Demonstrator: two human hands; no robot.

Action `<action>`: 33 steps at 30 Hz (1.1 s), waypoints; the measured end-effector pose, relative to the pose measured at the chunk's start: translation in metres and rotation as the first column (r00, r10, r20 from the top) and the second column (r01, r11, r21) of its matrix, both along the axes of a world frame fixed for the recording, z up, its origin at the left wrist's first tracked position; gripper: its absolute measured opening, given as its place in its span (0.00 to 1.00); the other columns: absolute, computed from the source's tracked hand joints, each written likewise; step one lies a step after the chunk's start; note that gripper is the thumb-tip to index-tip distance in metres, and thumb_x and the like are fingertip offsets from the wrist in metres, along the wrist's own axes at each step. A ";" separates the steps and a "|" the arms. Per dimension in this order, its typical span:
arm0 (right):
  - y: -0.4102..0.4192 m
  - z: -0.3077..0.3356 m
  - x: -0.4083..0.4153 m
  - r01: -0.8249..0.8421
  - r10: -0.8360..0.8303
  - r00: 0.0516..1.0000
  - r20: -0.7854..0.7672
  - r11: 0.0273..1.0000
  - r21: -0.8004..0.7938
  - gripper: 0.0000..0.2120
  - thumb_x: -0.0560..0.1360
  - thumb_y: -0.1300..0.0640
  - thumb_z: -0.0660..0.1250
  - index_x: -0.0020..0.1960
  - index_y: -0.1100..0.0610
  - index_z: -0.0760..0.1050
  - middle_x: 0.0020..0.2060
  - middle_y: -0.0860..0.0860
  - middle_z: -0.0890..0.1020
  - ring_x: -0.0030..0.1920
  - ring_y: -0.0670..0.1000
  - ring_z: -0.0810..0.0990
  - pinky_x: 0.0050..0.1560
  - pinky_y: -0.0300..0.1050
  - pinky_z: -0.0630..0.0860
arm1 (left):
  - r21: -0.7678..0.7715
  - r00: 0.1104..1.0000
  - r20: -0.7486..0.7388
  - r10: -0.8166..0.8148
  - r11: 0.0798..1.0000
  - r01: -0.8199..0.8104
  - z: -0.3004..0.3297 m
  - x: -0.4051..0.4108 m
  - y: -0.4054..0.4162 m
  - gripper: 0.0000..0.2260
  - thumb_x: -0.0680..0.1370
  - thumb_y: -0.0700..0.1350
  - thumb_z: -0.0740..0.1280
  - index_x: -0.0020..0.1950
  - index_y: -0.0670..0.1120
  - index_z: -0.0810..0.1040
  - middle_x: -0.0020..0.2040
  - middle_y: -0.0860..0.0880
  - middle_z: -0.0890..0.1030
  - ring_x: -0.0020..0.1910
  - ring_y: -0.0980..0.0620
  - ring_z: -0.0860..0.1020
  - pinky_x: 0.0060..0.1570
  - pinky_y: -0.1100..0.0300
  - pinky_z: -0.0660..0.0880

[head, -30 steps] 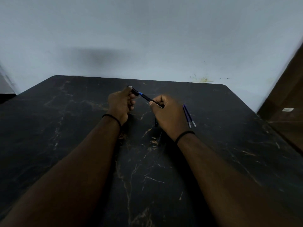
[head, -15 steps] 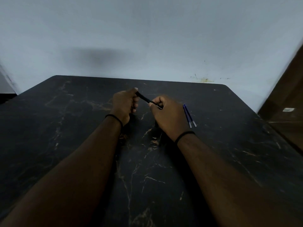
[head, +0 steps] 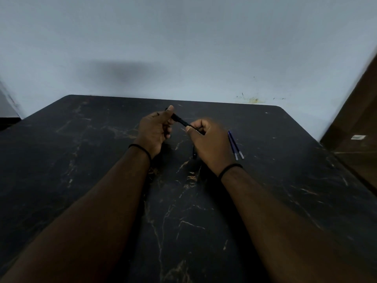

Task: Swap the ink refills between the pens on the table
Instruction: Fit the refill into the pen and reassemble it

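Both hands hold one black pen above the middle of the black marble table. My left hand grips the pen's far upper end. My right hand pinches its near lower end. The two halves of the pen meet with no gap showing. Two blue ink refills lie side by side on the table just right of my right hand. A dark pen part lies on the table partly hidden under my right hand.
A pale wall rises behind the table's far edge. A brown wooden door or cabinet stands at the right, past the table's rounded corner.
A blue stretch of refill showed between the pen's two halves a second ago. The halves have closed together and the blue is hidden. The hands shifted slightly.
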State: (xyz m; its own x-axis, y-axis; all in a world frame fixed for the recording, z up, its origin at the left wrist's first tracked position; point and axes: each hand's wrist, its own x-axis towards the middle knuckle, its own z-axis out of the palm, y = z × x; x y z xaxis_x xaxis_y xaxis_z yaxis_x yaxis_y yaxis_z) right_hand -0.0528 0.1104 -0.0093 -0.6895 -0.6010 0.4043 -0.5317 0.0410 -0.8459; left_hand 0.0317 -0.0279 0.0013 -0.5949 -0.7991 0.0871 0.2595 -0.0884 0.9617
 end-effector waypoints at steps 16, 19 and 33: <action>0.000 -0.001 -0.002 0.035 -0.031 0.994 -0.102 0.999 0.041 0.06 0.76 0.50 0.69 0.42 0.51 0.79 0.34 0.47 0.83 0.36 0.47 0.81 0.40 0.52 0.80 | -0.211 0.979 0.201 -0.037 0.974 0.080 0.004 -0.005 0.011 0.13 0.83 0.48 0.61 0.39 0.47 0.68 0.30 0.48 0.73 0.22 0.53 0.67 0.21 0.63 0.59; 0.001 -0.001 -0.002 0.033 -0.030 0.997 -0.073 0.999 0.040 0.06 0.77 0.50 0.69 0.42 0.50 0.79 0.34 0.47 0.83 0.36 0.48 0.81 0.40 0.53 0.81 | -0.261 0.974 0.226 -0.032 0.961 0.092 0.003 -0.004 0.012 0.13 0.84 0.49 0.58 0.41 0.48 0.67 0.31 0.49 0.72 0.23 0.54 0.67 0.22 0.63 0.60; -0.002 0.001 0.000 0.066 -0.066 0.998 -0.015 0.998 0.002 0.05 0.75 0.54 0.72 0.41 0.53 0.81 0.33 0.48 0.83 0.35 0.49 0.81 0.38 0.50 0.79 | -0.340 0.958 0.273 -0.084 0.923 0.178 0.000 -0.004 0.010 0.11 0.85 0.49 0.54 0.44 0.48 0.65 0.33 0.50 0.69 0.26 0.55 0.64 0.24 0.63 0.62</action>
